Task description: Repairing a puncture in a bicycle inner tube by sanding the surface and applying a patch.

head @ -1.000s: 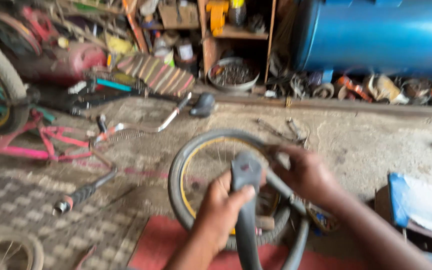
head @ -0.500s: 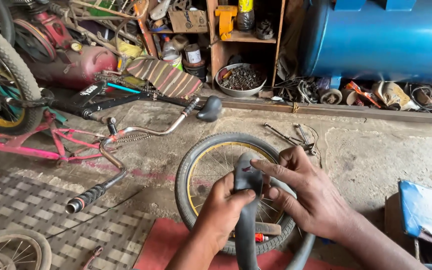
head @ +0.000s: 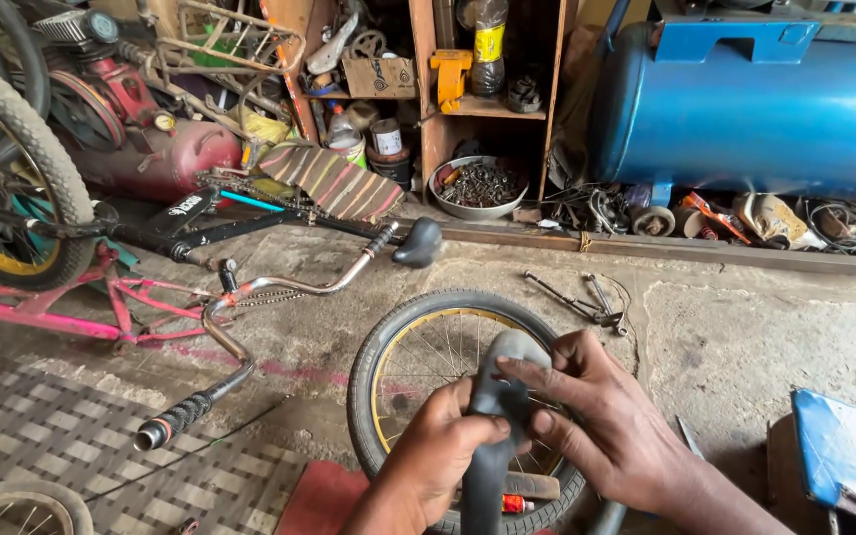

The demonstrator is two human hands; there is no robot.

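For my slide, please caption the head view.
Both hands pinch a folded grey inner tube above a yellow-rimmed bicycle wheel.

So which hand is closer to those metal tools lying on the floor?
The right hand. It grips the black inner tube just below and left of the metal tools. The left hand holds the tube on its far side, farther from them.

Brown cardboard box (head: 378,76) on shelf — white-labelled tin (head: 385,137) below; yellow-labelled bottle (head: 488,45) right.
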